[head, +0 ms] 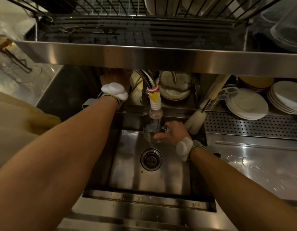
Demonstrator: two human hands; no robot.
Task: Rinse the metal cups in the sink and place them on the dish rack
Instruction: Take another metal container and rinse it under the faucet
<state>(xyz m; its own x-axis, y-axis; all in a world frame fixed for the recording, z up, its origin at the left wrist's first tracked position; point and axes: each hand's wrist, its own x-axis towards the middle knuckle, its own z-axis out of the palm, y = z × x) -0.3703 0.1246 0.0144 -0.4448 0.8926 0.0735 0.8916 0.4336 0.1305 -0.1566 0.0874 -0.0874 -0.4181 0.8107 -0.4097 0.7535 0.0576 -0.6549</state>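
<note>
Head view, single frame

Noted metal cup (152,129) held upright above the basin of the sink (127,172), clear of the basin floor, directly under faucet nozzle (155,105). Nozzle tip seen at or just inside the cup mouth. Cannot tell whether water is running.

Recorded right hand (171,132) gripping the cup from its right side: fingers curled round the handle and lower wall, thumb side up. White padded band (183,148) strapped on that wrist.

Recorded left hand (116,78) reaching up and back, to the left of the faucet, beneath the front edge of the steel shelf. Only the back of the hand showing, fingers hidden by that edge, so cannot tell whether open or closed, or holding anything. Second white padded band (114,91) on that wrist.

Logged drain (151,159) in the basin floor, below and slightly in front of the cup.

Logged dish rack (144,54) overhead across the top of the frame, wire dividers above its steel tray; no contact with the cup.

Noted bottle brush (195,121) leaning at the sink's back right corner, just beside the right hand. Stacked plates (246,105) under the shelf to the right, behind perforated drainboard (252,125)
</note>
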